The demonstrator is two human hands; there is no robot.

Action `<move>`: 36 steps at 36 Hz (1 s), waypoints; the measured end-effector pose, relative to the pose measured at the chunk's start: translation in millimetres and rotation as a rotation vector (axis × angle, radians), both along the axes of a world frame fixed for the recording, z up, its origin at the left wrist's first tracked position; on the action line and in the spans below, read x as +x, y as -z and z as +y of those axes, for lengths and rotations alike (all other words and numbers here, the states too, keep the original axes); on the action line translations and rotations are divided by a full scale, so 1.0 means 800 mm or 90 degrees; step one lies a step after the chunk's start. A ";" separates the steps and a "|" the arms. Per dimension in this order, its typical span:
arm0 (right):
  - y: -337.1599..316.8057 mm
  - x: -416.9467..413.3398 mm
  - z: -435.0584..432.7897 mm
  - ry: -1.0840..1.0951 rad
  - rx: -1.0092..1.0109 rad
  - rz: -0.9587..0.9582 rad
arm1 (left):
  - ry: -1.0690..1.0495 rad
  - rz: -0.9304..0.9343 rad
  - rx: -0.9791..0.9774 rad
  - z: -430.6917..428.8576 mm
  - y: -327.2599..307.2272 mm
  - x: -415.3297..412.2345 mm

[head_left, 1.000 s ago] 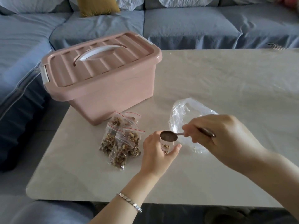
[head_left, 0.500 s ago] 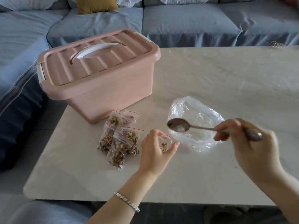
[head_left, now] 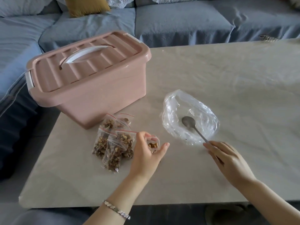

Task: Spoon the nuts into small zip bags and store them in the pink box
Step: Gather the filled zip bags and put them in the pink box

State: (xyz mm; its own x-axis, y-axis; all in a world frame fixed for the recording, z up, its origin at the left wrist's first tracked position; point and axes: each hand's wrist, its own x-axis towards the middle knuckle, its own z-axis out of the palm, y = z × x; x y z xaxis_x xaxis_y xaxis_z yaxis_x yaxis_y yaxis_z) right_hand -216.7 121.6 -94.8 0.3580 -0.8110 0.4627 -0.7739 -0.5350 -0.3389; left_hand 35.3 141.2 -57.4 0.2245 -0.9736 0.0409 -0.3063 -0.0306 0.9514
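My left hand [head_left: 146,155] holds a small zip bag [head_left: 153,144] open, with a few nuts inside it. My right hand [head_left: 227,161] rests over the handle end of a metal spoon [head_left: 189,123], whose bowl lies inside the crumpled clear plastic bag [head_left: 201,111]. That bag looks nearly bare of nuts. Several filled zip bags [head_left: 113,142] lie in a pile left of my left hand. The pink box [head_left: 90,78] stands behind them with its lid closed and a white handle on top.
The pale stone-look table [head_left: 235,70] runs far to the right and back. A blue sofa [head_left: 178,21] wraps round its far and left sides, with a mustard cushion [head_left: 86,5] on it. A small spiral-wire thing [head_left: 267,38] lies at the table's far right edge.
My right hand swung the spoon away from the small bag, then lowered its bowl into the clear plastic bag. My left hand stayed put with the small bag.
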 end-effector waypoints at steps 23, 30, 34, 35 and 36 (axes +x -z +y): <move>-0.090 0.158 0.017 -0.060 0.251 -0.057 | 0.133 -0.118 0.077 0.020 -0.009 0.018; -0.085 0.164 0.025 -0.084 0.178 -0.020 | 0.164 -0.139 0.074 0.025 -0.012 0.025; -0.085 0.163 0.024 -0.095 0.153 -0.040 | 0.183 -0.166 0.051 0.025 -0.008 0.023; -0.086 0.163 0.024 -0.088 0.161 -0.057 | 0.182 -0.163 0.045 0.025 -0.006 0.023; -0.087 0.162 0.023 -0.079 0.170 -0.073 | 0.176 -0.144 0.045 0.024 -0.005 0.024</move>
